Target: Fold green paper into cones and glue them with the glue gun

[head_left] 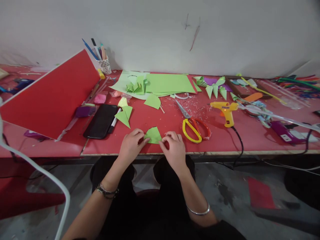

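Note:
A small piece of green paper (153,135), shaped like a fan, lies near the table's front edge between both hands. My left hand (132,143) pinches its left corner between thumb and fingers. On the other side my right hand (173,148) pinches the right corner. Beyond it rests another cut green piece (152,101). More folded green paper (124,116) sits to the left, partly by a marker (115,120). Scissors (192,129) with yellow and red handles lie right of my right hand, blades pointing away.
A yellow glue gun (226,111) with a black cord stands at right. Green sheets (170,83) and paper cones (215,90) lie at the back. Left are a black phone (100,121), a leaning red board (55,96) and a pen cup (105,66). A white cable (50,171) curves at far left.

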A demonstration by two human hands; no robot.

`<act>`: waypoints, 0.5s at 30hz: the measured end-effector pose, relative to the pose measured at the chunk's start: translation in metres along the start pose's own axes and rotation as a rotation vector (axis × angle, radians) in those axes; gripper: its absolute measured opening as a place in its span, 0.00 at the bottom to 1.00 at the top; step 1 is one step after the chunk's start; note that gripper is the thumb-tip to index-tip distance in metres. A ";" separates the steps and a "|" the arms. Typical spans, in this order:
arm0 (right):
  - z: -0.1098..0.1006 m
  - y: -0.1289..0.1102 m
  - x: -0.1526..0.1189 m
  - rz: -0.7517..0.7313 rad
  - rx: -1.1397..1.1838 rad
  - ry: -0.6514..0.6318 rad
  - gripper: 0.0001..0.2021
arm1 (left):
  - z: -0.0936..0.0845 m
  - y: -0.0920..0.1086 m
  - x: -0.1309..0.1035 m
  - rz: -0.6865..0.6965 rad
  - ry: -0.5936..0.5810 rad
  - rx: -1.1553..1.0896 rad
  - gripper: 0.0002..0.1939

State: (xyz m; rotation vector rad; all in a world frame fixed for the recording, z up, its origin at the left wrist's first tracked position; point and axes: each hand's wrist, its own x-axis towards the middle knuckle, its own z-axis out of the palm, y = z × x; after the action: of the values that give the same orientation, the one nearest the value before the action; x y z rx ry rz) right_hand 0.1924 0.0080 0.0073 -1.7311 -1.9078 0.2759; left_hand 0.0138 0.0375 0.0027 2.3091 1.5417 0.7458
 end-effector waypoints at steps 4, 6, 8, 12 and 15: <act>-0.001 0.000 0.000 0.011 0.003 -0.007 0.07 | -0.002 -0.001 -0.001 0.027 -0.008 -0.033 0.11; -0.001 0.000 0.001 0.010 0.004 -0.012 0.08 | -0.003 -0.002 -0.002 0.037 -0.027 -0.037 0.11; -0.002 -0.001 0.001 0.007 0.001 -0.019 0.08 | -0.004 -0.003 -0.003 0.040 -0.049 -0.043 0.10; -0.003 -0.001 0.001 0.014 -0.012 -0.028 0.08 | -0.003 -0.004 -0.002 -0.005 -0.043 -0.096 0.10; -0.002 -0.001 0.001 0.015 -0.017 -0.028 0.08 | -0.002 -0.002 0.000 -0.034 -0.027 -0.118 0.15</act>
State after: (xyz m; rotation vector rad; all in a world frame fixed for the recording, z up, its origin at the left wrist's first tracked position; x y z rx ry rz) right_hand 0.1925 0.0080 0.0096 -1.7624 -1.9226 0.2920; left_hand 0.0109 0.0379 0.0029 2.1937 1.4802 0.7728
